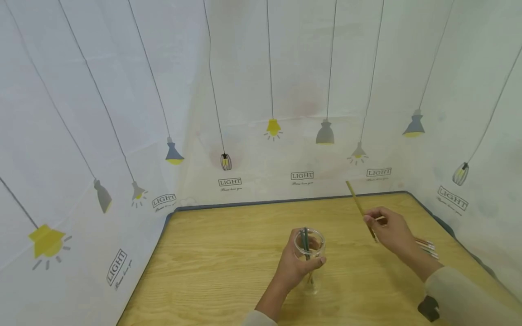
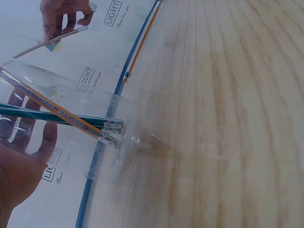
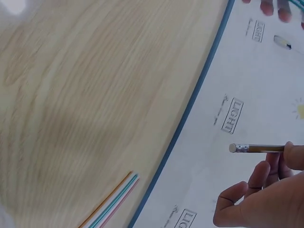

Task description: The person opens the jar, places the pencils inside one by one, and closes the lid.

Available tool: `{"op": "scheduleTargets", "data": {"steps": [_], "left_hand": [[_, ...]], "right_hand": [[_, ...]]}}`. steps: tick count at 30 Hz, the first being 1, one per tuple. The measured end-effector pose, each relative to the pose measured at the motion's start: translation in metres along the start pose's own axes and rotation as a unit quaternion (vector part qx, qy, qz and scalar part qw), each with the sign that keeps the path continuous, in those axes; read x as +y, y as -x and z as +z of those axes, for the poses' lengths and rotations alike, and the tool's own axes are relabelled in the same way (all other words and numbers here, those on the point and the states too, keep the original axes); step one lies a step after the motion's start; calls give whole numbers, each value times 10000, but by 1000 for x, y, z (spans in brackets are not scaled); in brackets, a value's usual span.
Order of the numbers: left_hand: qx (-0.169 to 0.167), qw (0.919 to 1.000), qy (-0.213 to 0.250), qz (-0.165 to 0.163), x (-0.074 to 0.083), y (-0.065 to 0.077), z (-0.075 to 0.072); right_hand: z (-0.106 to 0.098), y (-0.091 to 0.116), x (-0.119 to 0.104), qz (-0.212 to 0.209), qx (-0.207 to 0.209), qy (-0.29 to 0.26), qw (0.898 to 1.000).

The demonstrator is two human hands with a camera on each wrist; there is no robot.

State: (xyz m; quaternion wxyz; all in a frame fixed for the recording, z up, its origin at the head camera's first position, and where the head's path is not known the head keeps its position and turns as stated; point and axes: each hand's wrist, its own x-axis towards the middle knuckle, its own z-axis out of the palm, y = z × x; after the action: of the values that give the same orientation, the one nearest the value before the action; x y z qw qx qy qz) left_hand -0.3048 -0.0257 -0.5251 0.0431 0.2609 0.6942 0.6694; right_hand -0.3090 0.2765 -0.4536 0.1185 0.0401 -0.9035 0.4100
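Note:
In the head view, my left hand (image 1: 291,267) grips a clear glass jar (image 1: 311,287) from the side, its mouth upward and its base down at the table. Inside lean green pencils (image 2: 76,117) and an orange pencil marked 2B (image 2: 61,111), metal ferrules at the bottom. To the right, my right hand (image 1: 390,230) pinches a yellowish-brown pencil (image 1: 355,199) between thumb and fingers, tilted in the air above the table. Its eraser end points down, as the ferrule (image 3: 242,148) in the right wrist view shows. The held pencil is apart from the jar.
Several loose pencils (image 1: 426,248) lie side by side on the wooden table (image 1: 220,258), partly behind my right forearm. White sheets printed with hanging lamps (image 1: 261,68) enclose the table at the back and both sides. A dark blue edge (image 1: 253,204) rims the tabletop.

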Motion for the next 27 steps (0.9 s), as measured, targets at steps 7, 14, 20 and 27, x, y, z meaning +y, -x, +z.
{"op": "scheduleTargets", "data": {"steps": [7, 14, 20, 27], "left_hand": [[63, 10000, -25, -21, 1, 0, -1], [73, 9999, -40, -76, 2, 3, 2], [67, 10000, -26, -26, 2, 4, 3], [27, 10000, -2, 55, 3, 1, 1]], "right_hand": [[4, 2, -27, -37, 30, -153, 9999], [10, 12, -52, 115, -44, -625, 9980], [14, 16, -72, 131, -134, -977, 9950], [14, 19, -90, 122, -291, -1535, 9876]]}}
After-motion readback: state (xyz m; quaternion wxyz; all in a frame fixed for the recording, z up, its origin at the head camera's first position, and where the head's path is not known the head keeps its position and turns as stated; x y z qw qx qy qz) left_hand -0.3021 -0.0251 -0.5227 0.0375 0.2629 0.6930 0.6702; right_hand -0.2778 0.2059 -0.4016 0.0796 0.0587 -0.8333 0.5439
